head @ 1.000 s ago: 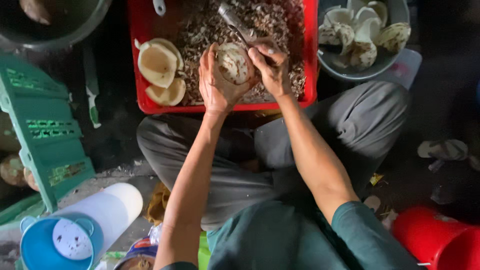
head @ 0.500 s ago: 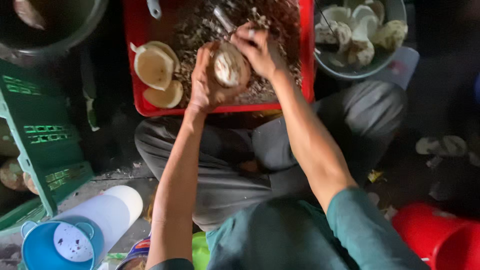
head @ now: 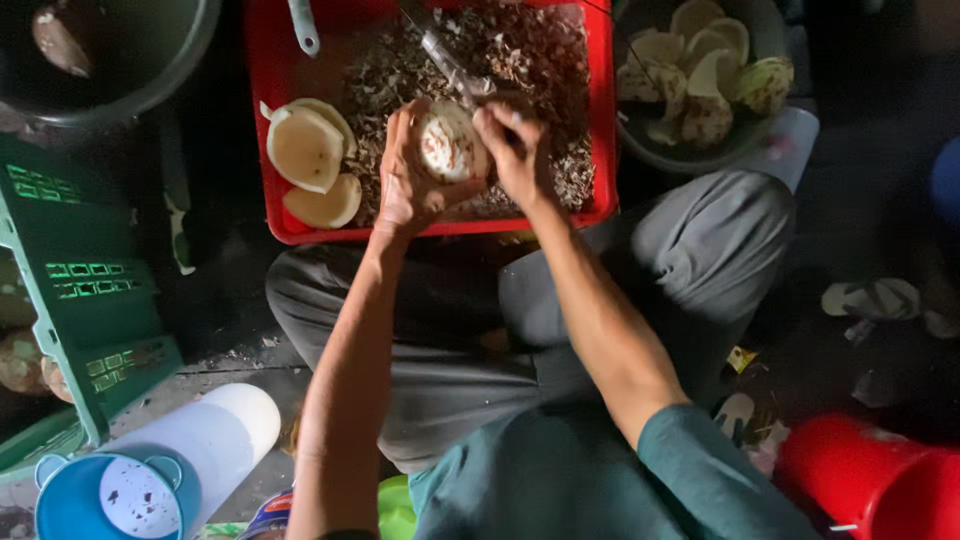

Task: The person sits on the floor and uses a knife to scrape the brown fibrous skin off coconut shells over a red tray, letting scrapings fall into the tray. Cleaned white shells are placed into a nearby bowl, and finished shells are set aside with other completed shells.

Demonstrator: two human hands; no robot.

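At upper centre of the frame, the coconut (head: 447, 146) is cupped in the closed left hand (head: 410, 180) over the red tray (head: 300, 232). The knife (head: 452, 68) is gripped by the closed right hand (head: 520, 155). For clean paring, shallow strokes are best directed away from the supporting fingers, with shavings dropped among the peelings (head: 520, 60).

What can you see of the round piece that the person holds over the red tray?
The coconut piece is round and pale, with reddish-brown specks left on its white flesh, so it looks mostly peeled. The left hand cups it from below; the right hand touches its right side and grips a knife. It sits above the red tray of brown shavings.
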